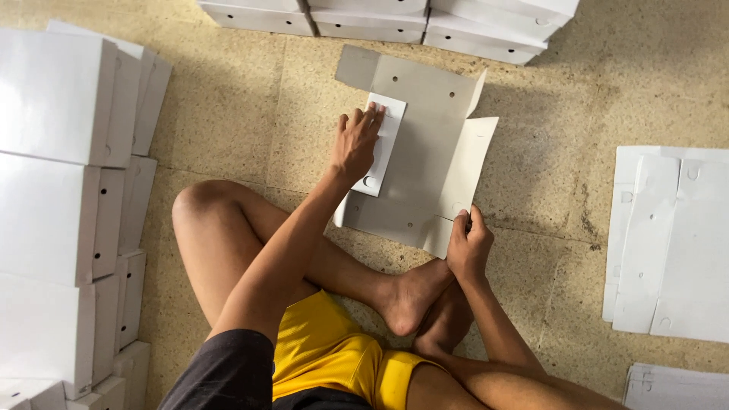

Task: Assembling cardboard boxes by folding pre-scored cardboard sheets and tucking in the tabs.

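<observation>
— What's around you down there?

— Mostly floor [250, 114], speckled tile, and I'm sitting cross-legged in the middle of it. The biggest thing is the stack of finished white boxes [53, 212] along the floor's left edge, piled high and close to my knee, so I have little room to swing that way. More boxes [380, 19] line the far edge, just beyond my work. Along the right edge lie flat white sheets [668, 235], unfolded, well apart from me with bare tile between.

— And the piece in front of you?

— A flat cardboard blank [429, 144], grey side up, lying on the floor between my feet and the far row. It sits straight ahead so both arms reach it without leaning.

— What are your hands doing?

— My left hand [355, 144] is spread flat, fingers pressing the white side flap [382, 140] down onto the blank, to hold that fold, I'd say. My right hand [468, 247] pinches the near right corner of the blank, where another white flap [467, 167] stands partly lifted.

— Any room to turn it?

— Some, to the right; the far corner nearly meets the boxes.
</observation>
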